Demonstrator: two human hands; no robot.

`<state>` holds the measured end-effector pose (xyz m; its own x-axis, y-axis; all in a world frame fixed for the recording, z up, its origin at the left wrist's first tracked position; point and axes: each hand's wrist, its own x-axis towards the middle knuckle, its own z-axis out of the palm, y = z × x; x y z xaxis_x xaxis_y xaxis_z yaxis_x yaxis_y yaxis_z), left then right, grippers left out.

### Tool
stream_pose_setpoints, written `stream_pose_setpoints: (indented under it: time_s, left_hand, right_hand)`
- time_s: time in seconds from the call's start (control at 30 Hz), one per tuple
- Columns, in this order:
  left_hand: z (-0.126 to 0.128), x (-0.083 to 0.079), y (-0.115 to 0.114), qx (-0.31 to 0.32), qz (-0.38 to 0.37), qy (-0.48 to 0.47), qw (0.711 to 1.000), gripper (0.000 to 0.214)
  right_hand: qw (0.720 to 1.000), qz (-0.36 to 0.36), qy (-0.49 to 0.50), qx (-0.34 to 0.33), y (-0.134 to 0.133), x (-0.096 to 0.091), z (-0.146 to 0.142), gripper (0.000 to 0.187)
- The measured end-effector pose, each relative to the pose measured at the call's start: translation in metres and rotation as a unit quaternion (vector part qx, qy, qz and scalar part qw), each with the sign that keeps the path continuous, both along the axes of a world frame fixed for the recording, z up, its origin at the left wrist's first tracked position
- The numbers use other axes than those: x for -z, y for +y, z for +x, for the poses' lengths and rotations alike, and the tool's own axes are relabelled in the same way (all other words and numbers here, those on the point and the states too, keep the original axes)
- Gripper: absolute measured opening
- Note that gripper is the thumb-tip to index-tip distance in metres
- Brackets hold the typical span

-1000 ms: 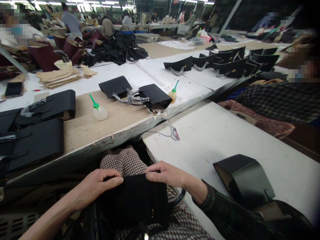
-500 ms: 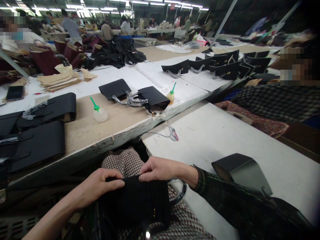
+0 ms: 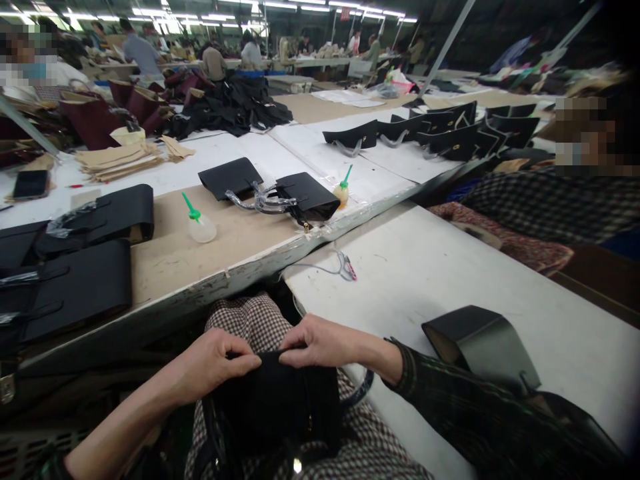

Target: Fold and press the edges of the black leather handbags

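Observation:
A black handbag (image 3: 280,407) rests on my lap over checked trousers. My left hand (image 3: 213,363) pinches its top edge from the left, fingers closed on the leather. My right hand (image 3: 320,343) grips the same edge from the right, thumb and fingers pressed together. The two hands almost touch at the middle of the edge. A plastic-wrapped handle (image 3: 363,393) loops out at the bag's right side.
A black bag piece (image 3: 475,340) stands on the white table (image 3: 425,267) to my right, small snips (image 3: 345,267) farther up. Ahead lie glue bottles (image 3: 200,223), black bags (image 3: 305,195) and flaps (image 3: 80,287). A person in a plaid shirt (image 3: 560,200) sits at right.
My left hand has slid right along the bag's top edge, closing the gap to my right hand. The bag has stayed on my lap.

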<state>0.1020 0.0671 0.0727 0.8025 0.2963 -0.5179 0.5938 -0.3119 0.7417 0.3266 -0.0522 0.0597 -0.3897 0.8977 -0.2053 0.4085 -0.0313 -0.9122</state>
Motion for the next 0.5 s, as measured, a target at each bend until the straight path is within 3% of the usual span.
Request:
stream_pose_setpoints:
  time_s: [0.23, 0.37, 0.5]
  left_hand:
    - [0.003, 0.002, -0.005, 0.006, 0.105, -0.02, 0.994, 0.032]
    - [0.009, -0.003, -0.007, 0.032, 0.151, -0.037, 0.987, 0.031]
    - [-0.004, -0.01, 0.002, 0.003, 0.084, -0.014, 0.996, 0.022]
  right_hand:
    - [0.985, -0.108, 0.091, -0.094, 0.018, 0.001, 0.014, 0.036]
    - [0.985, -0.049, 0.048, -0.16, 0.039, 0.003, 0.003, 0.028]
    - [0.982, 0.036, 0.015, -0.184, 0.042, 0.001, -0.007, 0.019]
